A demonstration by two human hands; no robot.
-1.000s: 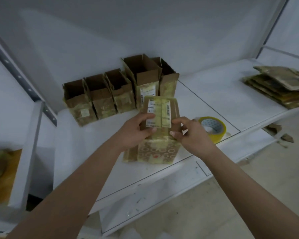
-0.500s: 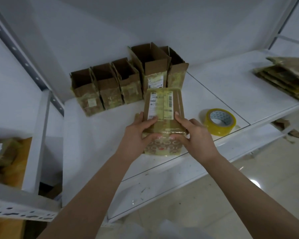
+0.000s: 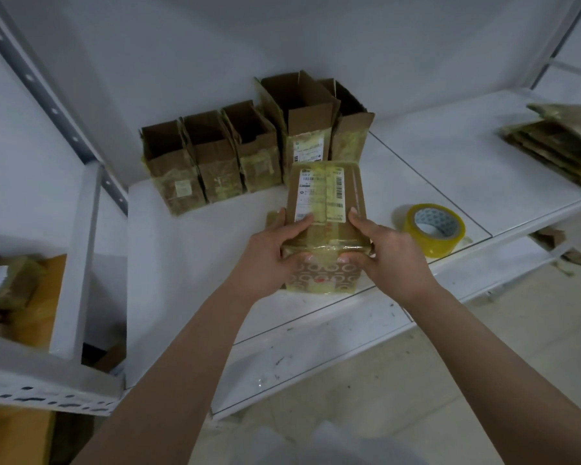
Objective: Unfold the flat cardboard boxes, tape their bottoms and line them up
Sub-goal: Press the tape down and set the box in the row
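A brown cardboard box [image 3: 326, 209] wrapped in yellowish tape, with white shipping labels on its upper face, stands at the front of the white shelf [image 3: 215, 256]. My left hand [image 3: 269, 253] grips its left side, thumb on the label face. My right hand [image 3: 386, 253] grips its right side, fingers curled under the near edge. Behind it, several unfolded open-topped boxes [image 3: 212, 156] stand in a row against the wall. A roll of yellow tape [image 3: 433, 229] lies flat just right of my right hand.
A stack of flat cardboard boxes [image 3: 560, 142] lies at the far right of the shelf. A metal shelf upright [image 3: 78, 250] stands at the left, with cardboard clutter [image 3: 10, 286] beyond it. The floor lies below the shelf's front edge.
Both hands slid down the box from the label face to its near edge and now clasp its sides. The view has shifted slightly; the box stays in the same place.
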